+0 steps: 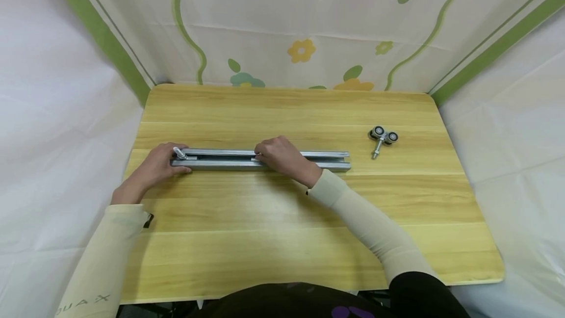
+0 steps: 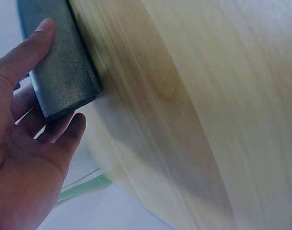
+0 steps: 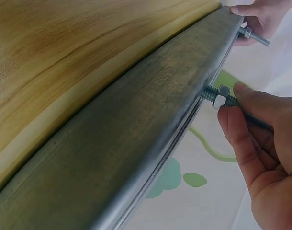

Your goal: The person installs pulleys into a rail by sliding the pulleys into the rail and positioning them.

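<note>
A grey metal channel rail (image 1: 220, 164) lies across the table with its slot facing up. My left hand (image 1: 154, 166) grips its left end, thumb on the near side and fingers round the far side. In the left wrist view, the thumb (image 2: 33, 45) presses the rail's flat wall (image 2: 64, 62). Partway along the rail, my right hand (image 1: 284, 157) pinches a threaded bolt (image 3: 210, 94) with nuts on it, which sticks out of the slot. Another threaded bolt (image 1: 179, 152) stands tilted in the slot by the left hand. What the bolts attach to inside the rail is mostly hidden.
A roller trolley (image 1: 383, 136) with black wheels and a hanging bolt lies apart on the right of the wooden table (image 1: 265, 229). A patterned cloth (image 1: 265, 13) rises behind the table's back edge, and white cloth (image 1: 507, 126) hangs at the sides.
</note>
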A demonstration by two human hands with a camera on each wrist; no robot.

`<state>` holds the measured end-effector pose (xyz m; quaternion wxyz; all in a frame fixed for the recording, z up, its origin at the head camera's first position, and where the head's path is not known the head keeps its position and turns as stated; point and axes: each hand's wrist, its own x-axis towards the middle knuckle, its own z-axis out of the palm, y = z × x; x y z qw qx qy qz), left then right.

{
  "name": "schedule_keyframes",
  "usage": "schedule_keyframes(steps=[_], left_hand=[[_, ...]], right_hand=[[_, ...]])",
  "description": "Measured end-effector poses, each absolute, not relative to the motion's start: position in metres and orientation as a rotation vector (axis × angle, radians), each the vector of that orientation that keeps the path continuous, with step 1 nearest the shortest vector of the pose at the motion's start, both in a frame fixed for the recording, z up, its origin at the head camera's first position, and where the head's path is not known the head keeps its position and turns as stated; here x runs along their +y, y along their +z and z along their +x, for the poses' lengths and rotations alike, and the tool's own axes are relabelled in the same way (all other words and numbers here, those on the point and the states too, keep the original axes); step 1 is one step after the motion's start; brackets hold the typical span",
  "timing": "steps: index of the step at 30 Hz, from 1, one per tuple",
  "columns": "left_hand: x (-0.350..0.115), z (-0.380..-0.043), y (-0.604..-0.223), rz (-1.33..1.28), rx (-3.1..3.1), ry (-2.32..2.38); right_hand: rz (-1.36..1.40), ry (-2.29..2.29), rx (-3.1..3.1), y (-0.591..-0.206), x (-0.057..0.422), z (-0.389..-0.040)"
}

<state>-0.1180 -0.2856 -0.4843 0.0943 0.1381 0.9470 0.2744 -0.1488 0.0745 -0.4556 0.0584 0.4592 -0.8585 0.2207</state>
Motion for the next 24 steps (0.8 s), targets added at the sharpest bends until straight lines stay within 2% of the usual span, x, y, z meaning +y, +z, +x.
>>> schedule_keyframes(steps=[24], left_hand=[[-0.2858,-0.1195,-0.4851,0.426,2.815,0.790]], right_hand=[[1.311,0.602,-2.720,-0.4594,0.0835,-0.1448]])
